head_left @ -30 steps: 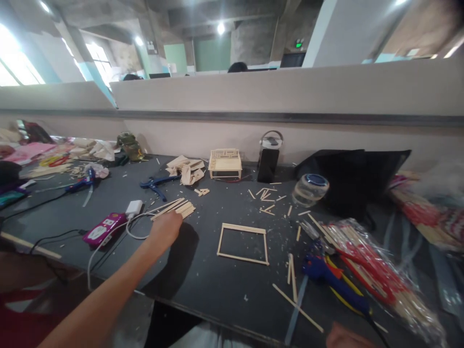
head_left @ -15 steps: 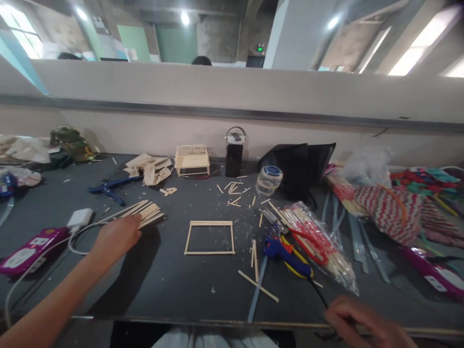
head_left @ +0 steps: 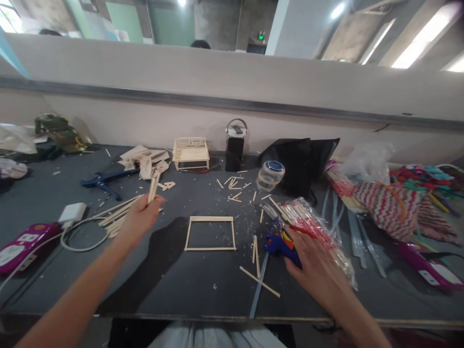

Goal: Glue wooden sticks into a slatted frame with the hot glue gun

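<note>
My left hand (head_left: 139, 219) is closed around a few flat wooden sticks (head_left: 153, 185) that point up and away, lifted above the loose pile of sticks (head_left: 116, 216) on the dark table. My right hand (head_left: 314, 265) reaches over the blue glue gun (head_left: 281, 243), fingers spread and resting on or just above it; nothing is gripped. Between the hands lies a square frame of sticks (head_left: 210, 234), flat on the table. A clear bag of red-wrapped sticks (head_left: 314, 225) lies just beyond my right hand.
At the back stand a small wooden model (head_left: 191, 152), a black flask (head_left: 234, 145), a clear jar (head_left: 270, 175) and a black bag (head_left: 302, 157). Blue cutters (head_left: 101, 181), a white charger (head_left: 73, 212) and a purple power strip (head_left: 18, 246) lie left. Colourful craft material (head_left: 398, 200) fills the right.
My left hand has picked several sticks from the pile and raised them. My right hand has come up from the table's front edge onto the glue gun.
</note>
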Demonstrator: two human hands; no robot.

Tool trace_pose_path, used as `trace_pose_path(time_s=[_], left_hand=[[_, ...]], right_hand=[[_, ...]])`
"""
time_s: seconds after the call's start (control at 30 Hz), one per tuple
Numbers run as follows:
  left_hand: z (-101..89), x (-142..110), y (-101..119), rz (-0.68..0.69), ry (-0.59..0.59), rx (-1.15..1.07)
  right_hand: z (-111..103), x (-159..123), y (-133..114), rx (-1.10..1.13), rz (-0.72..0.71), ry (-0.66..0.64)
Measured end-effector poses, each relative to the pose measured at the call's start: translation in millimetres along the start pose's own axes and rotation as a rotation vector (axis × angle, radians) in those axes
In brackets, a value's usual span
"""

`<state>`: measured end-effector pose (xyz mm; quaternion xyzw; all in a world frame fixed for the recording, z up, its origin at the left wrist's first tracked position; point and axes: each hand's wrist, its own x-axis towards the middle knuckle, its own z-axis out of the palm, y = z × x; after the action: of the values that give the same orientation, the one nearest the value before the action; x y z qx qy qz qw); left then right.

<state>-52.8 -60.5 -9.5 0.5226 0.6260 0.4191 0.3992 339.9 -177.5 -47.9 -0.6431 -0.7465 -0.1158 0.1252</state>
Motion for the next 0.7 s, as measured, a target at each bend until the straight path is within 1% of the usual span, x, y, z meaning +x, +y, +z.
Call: trace_pose_path(time_s=[0.03,0.1,0.2,0.3,0.43,0.47,0.53,0.6,0.63,0.67,0.7], left_hand=[[11.0,3.6,-1.8,-0.025,-0.043,-0.039],[30.3,10.7,-7.1,-0.039,-0.074,-0.114],[48.7,17.7,-17.8,-0.026,-0.053,-0.188],[53.4,17.2,-26.6,-0.005,-0.052,-0.244],[49.6,12.4,-28.8,-0.001,-0.085,-0.325],[48.7,11.7,-28.1,-0.003,-0.096,-0.341],[47.8,11.2,-26.5,-0.002,-0.116,-0.346],[47.7,11.5,-26.1,0.0,-0.128,-0.307],[47.6,11.8,-26.4,0.0,-0.132,-0.284],[47.5,12.1,-27.1,-0.001,-0.137,-0.268],[47.3,12.5,-28.0,-0.001,-0.144,-0.26]], right_hand=[[4.1,3.1,-1.2,-0.02,-0.008,-0.026],[11.5,7.2,-1.9,-0.033,-0.024,-0.067],[17.9,10.9,0.1,0.027,-0.026,-0.085],[14.2,12.3,4.6,0.2,0.038,-0.051],[-8.7,10.1,6.7,0.374,0.158,0.007],[-16.0,10.2,4.7,0.496,0.23,0.011],[-29.4,13.9,-3.1,0.834,0.403,0.009],[-38.2,24.0,-13.6,1.194,0.527,-0.05],[-40.1,31.5,-18.7,1.308,0.554,-0.098],[-40.4,40.3,-23.1,1.372,0.549,-0.144],[-39.2,49.8,-26.5,1.382,0.535,-0.203]])
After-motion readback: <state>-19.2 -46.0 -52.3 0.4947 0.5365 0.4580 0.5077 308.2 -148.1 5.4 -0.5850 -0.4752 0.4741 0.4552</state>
